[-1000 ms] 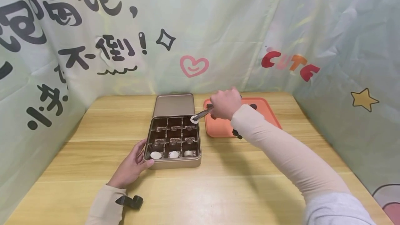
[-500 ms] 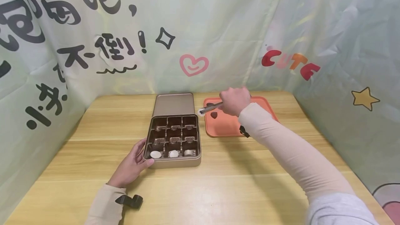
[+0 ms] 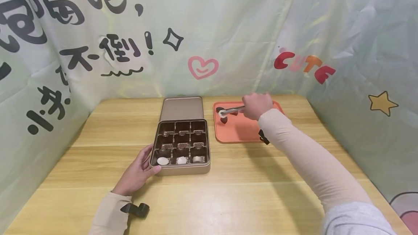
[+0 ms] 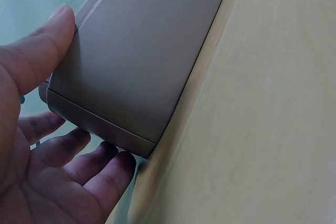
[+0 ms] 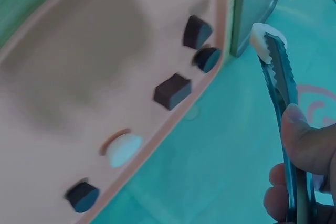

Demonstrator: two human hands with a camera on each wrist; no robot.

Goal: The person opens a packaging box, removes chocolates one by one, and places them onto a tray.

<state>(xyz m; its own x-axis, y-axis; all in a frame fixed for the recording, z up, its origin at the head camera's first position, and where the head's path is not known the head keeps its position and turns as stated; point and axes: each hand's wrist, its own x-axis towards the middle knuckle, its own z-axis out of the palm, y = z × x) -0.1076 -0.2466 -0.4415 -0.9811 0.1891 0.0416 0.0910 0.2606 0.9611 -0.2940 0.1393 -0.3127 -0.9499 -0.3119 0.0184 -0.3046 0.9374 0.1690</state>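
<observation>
My left hand (image 3: pixel 137 177) holds the near left corner of a bronze tin box (image 3: pixel 184 170), thumb at the front edge and fingers along its left side. In the left wrist view the thumb and fingertips touch the tin (image 4: pixel 134 51). My right hand (image 3: pixel 257 106) grips metal tongs (image 3: pixel 233 110) above the orange tray (image 3: pixel 233 133). Between the serrated tips, a small white piece (image 5: pixel 257 39) is pinched. Inside the tin is a brown nine-hole insert, with a white piece (image 3: pixel 163 161), another white piece (image 3: pixel 181 160) and a paler piece (image 3: pixel 197 159) in its front row.
Several dark chocolate-like pieces (image 5: pixel 172 92) and a white oval piece (image 5: pixel 124 149) lie along one edge of the tray. The tin's lid (image 3: pixel 183 108) lies behind the box. Printed cloth (image 3: pixel 241 39) walls the wooden table (image 3: pixel 209 202) at the back and sides.
My right hand has moved right, carrying the tongs and the white piece from the tin's back right compartment to above the tray. My left hand has stayed on the tin.
</observation>
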